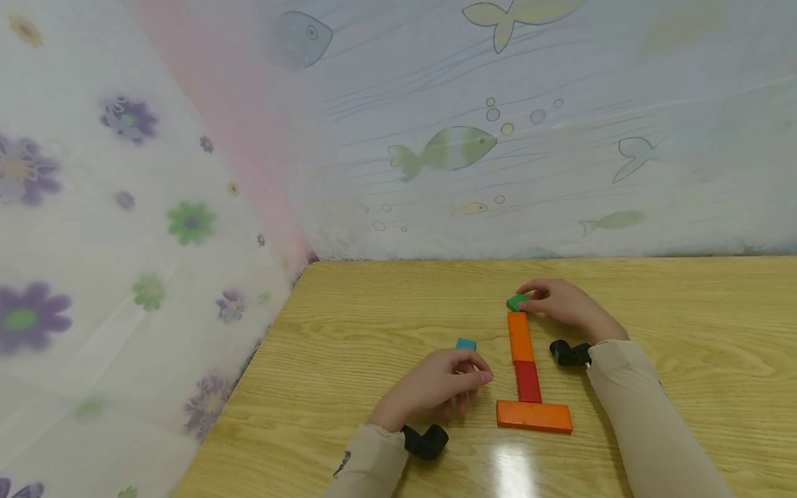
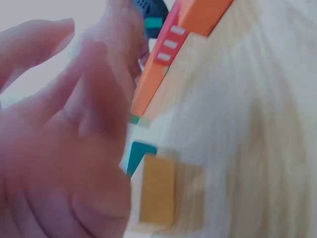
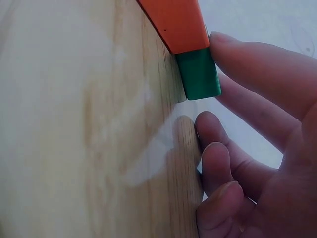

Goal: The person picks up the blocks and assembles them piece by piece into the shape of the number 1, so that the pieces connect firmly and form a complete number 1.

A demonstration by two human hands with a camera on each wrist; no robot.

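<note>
At the far end of a row of blocks, my right hand (image 1: 563,304) pinches a small green block (image 1: 516,302) between thumb and finger. The right wrist view has the green block (image 3: 199,74) against the end of an orange block (image 3: 181,25). Nearer in the row come the long orange block (image 1: 520,337), a red block (image 1: 528,382) and another orange block (image 1: 533,416) lying crosswise. Left of the row, my left hand (image 1: 443,382) has loosely bent fingers holding nothing. A blue block (image 1: 465,344) shows just beyond it, partly hidden.
In the left wrist view a yellow-orange block (image 2: 157,191) stands beside the teal-looking block (image 2: 140,154). All lie on a wood-grain table (image 1: 349,304). A fish-patterned wall covering (image 1: 548,187) rises at the back, and a flowered one (image 1: 124,263) at the left.
</note>
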